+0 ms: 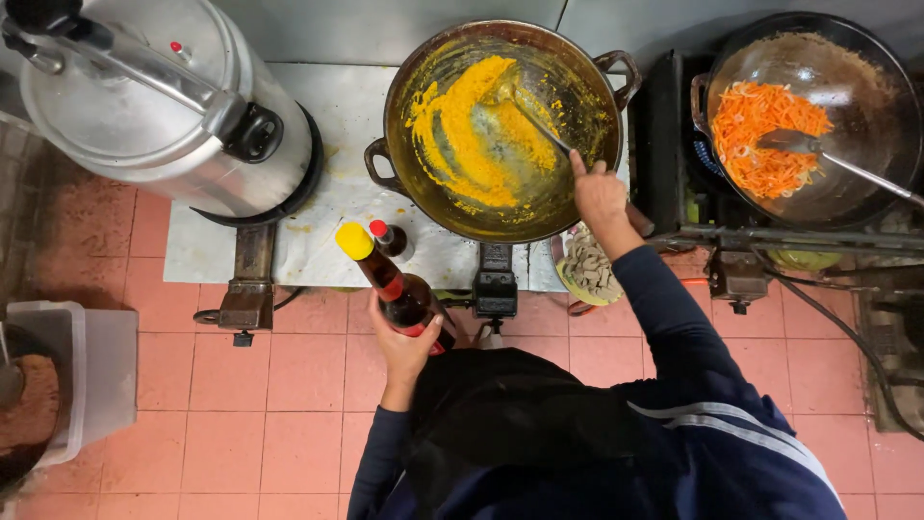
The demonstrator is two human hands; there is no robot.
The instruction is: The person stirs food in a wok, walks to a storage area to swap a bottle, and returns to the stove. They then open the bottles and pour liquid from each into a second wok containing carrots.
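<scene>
The left hand [402, 349] had its fingers wrapped tight around a dark bottle [393, 286] with a yellow cap, at 7 o'clock from the big pan [500, 130]. The right hand [600, 195] gripped a spoon [534, 108] in the yellow mush.

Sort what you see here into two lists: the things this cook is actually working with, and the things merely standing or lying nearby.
In use:
left hand gripping the yellow-capped bottle
right hand holding the ladle
wok of yellow paste

Standing by:
wok of shredded carrot
its spatula
steel pot with lid
red-capped bottle
white tub
</scene>
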